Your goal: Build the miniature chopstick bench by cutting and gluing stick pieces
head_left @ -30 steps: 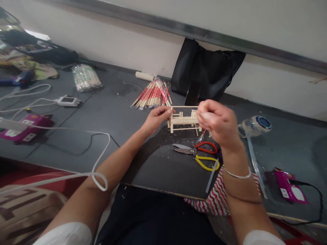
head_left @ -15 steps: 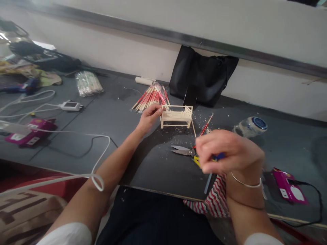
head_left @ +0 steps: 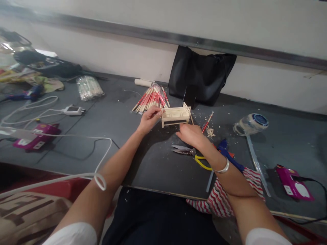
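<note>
A small frame built of pale wooden sticks (head_left: pixel 176 116) stands on the dark work board (head_left: pixel 158 166). My left hand (head_left: pixel 150 119) pinches the frame's left end. Just in front of the frame my right hand (head_left: pixel 190 133) reaches low over the board, palm down, fingers curled; whether it holds anything is hidden. Red-and-yellow-handled scissors (head_left: pixel 190 152) lie directly below my right hand. A blue glue gun (head_left: pixel 227 152) rests beside my right wrist.
A bundle of red-wrapped chopsticks (head_left: pixel 151 98) lies behind the frame, with a black bag (head_left: pixel 201 76) against the wall. A clear tape roll (head_left: pixel 251 123) sits at right, magenta power strips (head_left: pixel 292 182) (head_left: pixel 35 139) at both sides, white cables (head_left: pixel 76 143) at left, and a striped cloth (head_left: pixel 224 197) at the front edge.
My right hand left the frame, swung down to the right with the blue glue gun, and now reaches back toward the frame. The glue gun lies on the board. The frame has been set down.
</note>
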Demonstrator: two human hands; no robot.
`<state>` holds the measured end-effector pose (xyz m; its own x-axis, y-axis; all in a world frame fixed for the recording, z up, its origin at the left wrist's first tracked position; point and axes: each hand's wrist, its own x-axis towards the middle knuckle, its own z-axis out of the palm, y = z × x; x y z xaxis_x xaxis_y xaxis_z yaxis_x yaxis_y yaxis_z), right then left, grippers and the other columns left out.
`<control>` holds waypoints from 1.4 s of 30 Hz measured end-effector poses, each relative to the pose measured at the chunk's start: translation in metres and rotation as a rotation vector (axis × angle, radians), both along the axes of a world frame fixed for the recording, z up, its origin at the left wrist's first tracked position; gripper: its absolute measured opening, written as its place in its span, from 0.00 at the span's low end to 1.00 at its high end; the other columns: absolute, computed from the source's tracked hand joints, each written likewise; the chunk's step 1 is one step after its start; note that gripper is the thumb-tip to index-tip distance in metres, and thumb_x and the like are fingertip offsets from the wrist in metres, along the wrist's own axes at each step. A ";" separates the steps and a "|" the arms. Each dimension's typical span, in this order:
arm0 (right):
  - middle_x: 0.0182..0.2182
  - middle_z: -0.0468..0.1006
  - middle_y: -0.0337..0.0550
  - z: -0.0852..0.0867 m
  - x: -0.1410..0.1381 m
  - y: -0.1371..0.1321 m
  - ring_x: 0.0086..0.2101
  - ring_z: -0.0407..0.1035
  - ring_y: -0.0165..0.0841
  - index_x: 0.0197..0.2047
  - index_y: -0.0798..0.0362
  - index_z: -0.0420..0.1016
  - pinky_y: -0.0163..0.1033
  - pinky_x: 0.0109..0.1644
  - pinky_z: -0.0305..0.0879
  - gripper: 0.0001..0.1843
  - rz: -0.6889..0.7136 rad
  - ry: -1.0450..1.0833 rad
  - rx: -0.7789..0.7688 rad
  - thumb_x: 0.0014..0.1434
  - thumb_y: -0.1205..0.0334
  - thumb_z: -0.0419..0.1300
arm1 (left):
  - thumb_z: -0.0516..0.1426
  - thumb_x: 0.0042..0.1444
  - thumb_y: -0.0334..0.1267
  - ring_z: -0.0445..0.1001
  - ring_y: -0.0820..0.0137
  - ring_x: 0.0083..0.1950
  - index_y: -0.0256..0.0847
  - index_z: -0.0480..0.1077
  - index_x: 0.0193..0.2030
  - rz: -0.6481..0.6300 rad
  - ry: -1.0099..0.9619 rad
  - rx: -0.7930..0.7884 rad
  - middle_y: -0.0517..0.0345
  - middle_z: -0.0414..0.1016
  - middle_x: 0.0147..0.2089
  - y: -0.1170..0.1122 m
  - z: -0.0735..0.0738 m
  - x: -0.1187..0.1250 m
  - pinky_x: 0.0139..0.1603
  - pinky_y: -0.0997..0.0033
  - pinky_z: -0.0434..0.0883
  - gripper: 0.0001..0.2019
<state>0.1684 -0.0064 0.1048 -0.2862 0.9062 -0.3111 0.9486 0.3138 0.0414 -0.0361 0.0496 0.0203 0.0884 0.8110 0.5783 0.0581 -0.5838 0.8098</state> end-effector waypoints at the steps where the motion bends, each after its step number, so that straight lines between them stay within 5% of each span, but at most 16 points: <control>1: 0.49 0.84 0.66 -0.005 -0.003 -0.001 0.51 0.80 0.49 0.56 0.61 0.77 0.46 0.51 0.74 0.19 0.005 0.009 0.000 0.71 0.58 0.54 | 0.63 0.62 0.53 0.73 0.68 0.39 0.43 0.80 0.37 0.005 0.010 0.001 0.56 0.76 0.36 0.000 0.000 0.000 0.45 0.65 0.72 0.15; 7: 0.53 0.81 0.66 -0.025 -0.011 0.006 0.53 0.79 0.48 0.57 0.60 0.75 0.44 0.51 0.73 0.18 0.036 0.077 0.020 0.74 0.59 0.50 | 0.63 0.61 0.59 0.74 0.65 0.41 0.43 0.79 0.36 -0.020 0.070 0.034 0.54 0.77 0.37 -0.002 -0.001 0.001 0.49 0.60 0.72 0.20; 11: 0.50 0.83 0.63 -0.023 -0.011 0.008 0.49 0.79 0.45 0.53 0.59 0.77 0.42 0.46 0.70 0.17 0.087 0.124 -0.009 0.71 0.66 0.49 | 0.63 0.60 0.60 0.74 0.65 0.40 0.44 0.78 0.35 -0.014 0.059 0.039 0.54 0.77 0.36 -0.003 -0.001 0.002 0.48 0.61 0.72 0.20; 14: 0.39 0.84 0.49 -0.004 -0.006 0.001 0.38 0.76 0.35 0.39 0.55 0.77 0.36 0.41 0.65 0.10 0.234 0.250 -0.124 0.68 0.63 0.55 | 0.65 0.57 0.61 0.75 0.64 0.40 0.44 0.78 0.35 -0.030 0.044 0.018 0.54 0.78 0.36 -0.006 0.002 0.002 0.47 0.61 0.72 0.21; 20: 0.24 0.67 0.34 0.061 0.044 -0.027 0.26 0.58 0.25 0.28 0.51 0.62 0.32 0.32 0.56 0.14 0.698 1.000 -0.273 0.68 0.65 0.52 | 0.60 0.63 0.61 0.71 0.67 0.35 0.43 0.76 0.31 0.150 -0.095 0.025 0.57 0.74 0.31 -0.009 0.011 0.008 0.40 0.65 0.71 0.22; 24: 0.20 0.62 0.35 0.083 0.078 -0.045 0.22 0.56 0.26 0.25 0.47 0.57 0.35 0.28 0.54 0.23 0.805 1.102 -0.362 0.73 0.54 0.49 | 0.59 0.64 0.61 0.69 0.69 0.32 0.43 0.73 0.29 0.241 -0.193 0.085 0.57 0.71 0.28 -0.011 0.019 0.014 0.36 0.67 0.69 0.24; 27: 0.18 0.63 0.36 0.085 0.078 -0.056 0.21 0.59 0.28 0.23 0.47 0.58 0.37 0.27 0.55 0.24 0.925 1.111 -0.478 0.72 0.50 0.51 | 0.57 0.66 0.61 0.67 0.70 0.29 0.42 0.71 0.27 0.234 -0.152 0.100 0.59 0.68 0.26 -0.019 0.028 0.019 0.33 0.68 0.68 0.25; 32: 0.27 0.76 0.38 0.084 0.049 -0.066 0.29 0.68 0.27 0.29 0.49 0.69 0.33 0.35 0.62 0.15 0.995 0.818 -0.601 0.70 0.64 0.55 | 0.55 0.66 0.62 0.59 0.73 0.25 0.41 0.62 0.19 0.132 0.017 -0.024 0.62 0.60 0.21 -0.050 0.050 0.036 0.29 0.69 0.61 0.31; 37: 0.35 0.81 0.40 0.077 0.035 -0.071 0.35 0.72 0.30 0.43 0.53 0.77 0.35 0.40 0.63 0.04 0.985 0.622 -0.463 0.68 0.65 0.61 | 0.52 0.68 0.62 0.57 0.73 0.23 0.41 0.59 0.17 -0.013 -0.045 -0.238 0.61 0.57 0.18 -0.108 0.054 0.046 0.26 0.68 0.58 0.33; 42: 0.37 0.81 0.42 0.065 0.012 -0.083 0.37 0.73 0.33 0.48 0.55 0.76 0.37 0.41 0.63 0.07 0.775 0.723 -0.230 0.70 0.63 0.59 | 0.50 0.65 0.69 0.56 0.76 0.19 0.40 0.59 0.14 -0.073 0.032 -0.407 0.61 0.59 0.15 -0.174 0.048 0.035 0.22 0.71 0.58 0.38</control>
<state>0.1802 -0.0897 0.1699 -0.9398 0.3412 0.0220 0.2647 0.7670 -0.5845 -0.0007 -0.1240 0.0683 0.1674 0.9639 0.2073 0.0575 -0.2194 0.9739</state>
